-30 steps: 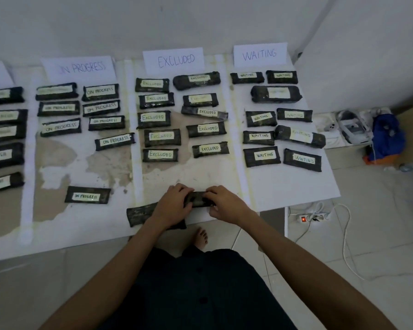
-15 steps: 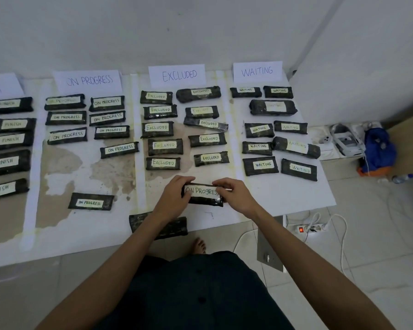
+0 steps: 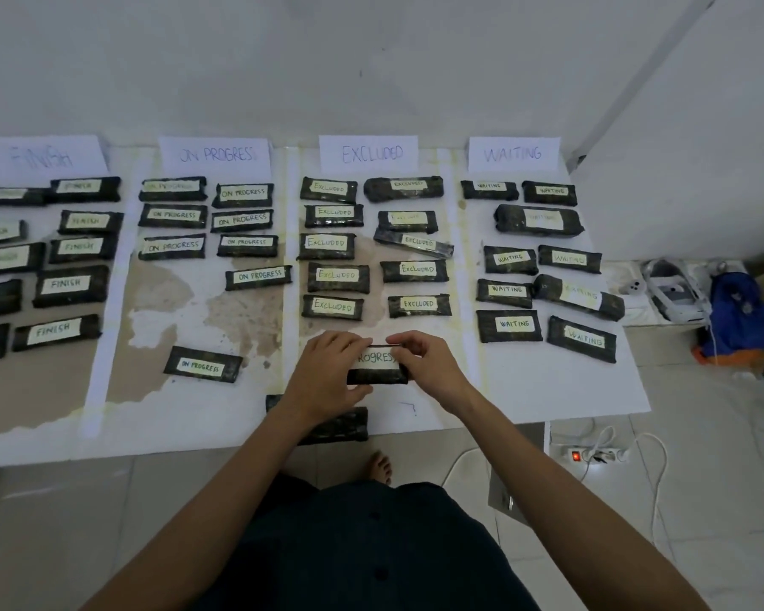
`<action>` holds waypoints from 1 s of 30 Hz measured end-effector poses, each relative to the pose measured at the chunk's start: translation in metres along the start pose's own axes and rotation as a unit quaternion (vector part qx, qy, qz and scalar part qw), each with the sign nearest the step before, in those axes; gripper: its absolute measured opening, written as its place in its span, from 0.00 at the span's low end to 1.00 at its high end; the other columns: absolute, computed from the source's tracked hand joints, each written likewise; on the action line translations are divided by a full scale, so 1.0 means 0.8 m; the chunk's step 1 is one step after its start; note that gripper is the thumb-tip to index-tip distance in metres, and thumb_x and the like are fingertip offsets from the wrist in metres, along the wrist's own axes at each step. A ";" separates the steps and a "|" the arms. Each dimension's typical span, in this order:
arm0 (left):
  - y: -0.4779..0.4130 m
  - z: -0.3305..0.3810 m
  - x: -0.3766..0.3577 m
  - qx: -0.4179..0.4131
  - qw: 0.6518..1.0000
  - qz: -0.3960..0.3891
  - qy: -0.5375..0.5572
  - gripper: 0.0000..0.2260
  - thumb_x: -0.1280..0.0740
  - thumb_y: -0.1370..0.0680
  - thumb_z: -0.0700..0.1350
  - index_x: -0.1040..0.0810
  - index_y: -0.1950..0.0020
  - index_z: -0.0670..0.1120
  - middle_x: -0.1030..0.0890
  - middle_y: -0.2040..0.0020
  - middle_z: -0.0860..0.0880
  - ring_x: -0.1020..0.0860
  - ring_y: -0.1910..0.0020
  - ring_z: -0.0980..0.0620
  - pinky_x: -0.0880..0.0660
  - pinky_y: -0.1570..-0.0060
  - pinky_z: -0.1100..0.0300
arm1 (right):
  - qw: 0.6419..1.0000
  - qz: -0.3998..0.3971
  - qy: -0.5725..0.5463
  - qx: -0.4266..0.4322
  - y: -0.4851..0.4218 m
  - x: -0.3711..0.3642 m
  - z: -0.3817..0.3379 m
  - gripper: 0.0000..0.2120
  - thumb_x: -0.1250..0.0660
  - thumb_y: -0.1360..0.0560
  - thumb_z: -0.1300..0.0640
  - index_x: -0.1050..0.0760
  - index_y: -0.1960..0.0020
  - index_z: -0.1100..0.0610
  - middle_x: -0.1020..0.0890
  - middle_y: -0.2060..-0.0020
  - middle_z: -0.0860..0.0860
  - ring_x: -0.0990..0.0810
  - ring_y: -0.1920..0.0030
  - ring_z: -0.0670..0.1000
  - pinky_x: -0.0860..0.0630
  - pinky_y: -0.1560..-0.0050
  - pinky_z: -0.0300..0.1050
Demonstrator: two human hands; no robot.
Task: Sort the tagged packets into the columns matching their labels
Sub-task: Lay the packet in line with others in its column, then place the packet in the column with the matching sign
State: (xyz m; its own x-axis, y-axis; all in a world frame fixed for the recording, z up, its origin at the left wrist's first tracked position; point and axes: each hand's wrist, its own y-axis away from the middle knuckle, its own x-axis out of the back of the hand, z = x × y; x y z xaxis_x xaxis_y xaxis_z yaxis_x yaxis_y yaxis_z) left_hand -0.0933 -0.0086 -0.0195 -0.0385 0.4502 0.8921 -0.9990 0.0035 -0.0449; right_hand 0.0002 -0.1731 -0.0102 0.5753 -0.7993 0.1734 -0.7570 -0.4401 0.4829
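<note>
Both hands, left hand [image 3: 327, 372] and right hand [image 3: 424, 363], pinch the ends of the "ON PROGRESS" packet [image 3: 376, 366]; it looks light and soft, so end holds suit it; its column lies toward ten o'clock.

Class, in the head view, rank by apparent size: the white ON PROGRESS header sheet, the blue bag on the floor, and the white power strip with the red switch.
1. White ON PROGRESS header sheet
2. Blue bag, close behind, so that order is unsure
3. White power strip, clearly smallest
</note>
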 end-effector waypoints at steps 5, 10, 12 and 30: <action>0.021 -0.033 0.021 0.053 0.998 0.016 0.011 0.28 0.27 0.33 0.48 0.29 0.34 0.44 0.24 0.40 0.46 0.27 0.42 0.45 0.31 0.42 0.52 | 1.000 -0.019 -0.004 0.010 -0.016 -0.052 -0.023 0.09 0.36 0.23 0.60 0.23 0.44 0.56 0.18 0.53 0.54 0.19 0.54 0.51 0.20 0.59 0.43; 0.049 -0.088 0.051 0.126 0.992 0.024 0.009 0.27 0.27 0.34 0.46 0.28 0.36 0.44 0.24 0.42 0.45 0.26 0.45 0.45 0.26 0.46 0.49 | 0.999 -0.044 0.005 0.008 -0.037 -0.113 -0.046 0.08 0.37 0.22 0.58 0.25 0.44 0.55 0.19 0.50 0.56 0.18 0.53 0.54 0.19 0.55 0.46; 0.059 -0.114 0.064 0.150 0.988 0.025 0.005 0.26 0.27 0.34 0.45 0.27 0.37 0.43 0.25 0.43 0.44 0.26 0.48 0.44 0.25 0.49 0.49 | 0.998 -0.060 0.014 0.002 -0.046 -0.138 -0.056 0.08 0.38 0.22 0.58 0.25 0.44 0.56 0.19 0.51 0.56 0.18 0.57 0.53 0.21 0.57 0.45; 0.014 -0.388 0.116 0.237 0.971 -0.009 -0.035 0.26 0.29 0.31 0.38 0.30 0.33 0.38 0.27 0.38 0.38 0.29 0.40 0.37 0.32 0.41 0.45 | 0.979 -0.096 0.179 0.025 -0.135 -0.309 -0.076 0.09 0.38 0.22 0.60 0.24 0.43 0.57 0.24 0.59 0.45 0.24 0.62 0.41 0.30 0.69 0.25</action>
State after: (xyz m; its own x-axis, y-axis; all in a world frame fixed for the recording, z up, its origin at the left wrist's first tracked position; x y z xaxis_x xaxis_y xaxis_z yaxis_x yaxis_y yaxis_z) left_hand -0.1009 0.3102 -0.0767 -0.0050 0.3915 0.9201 -0.8975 -0.4076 0.1685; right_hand -0.0414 0.0972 -0.0528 0.7740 -0.5088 0.3768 -0.6326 -0.5952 0.4956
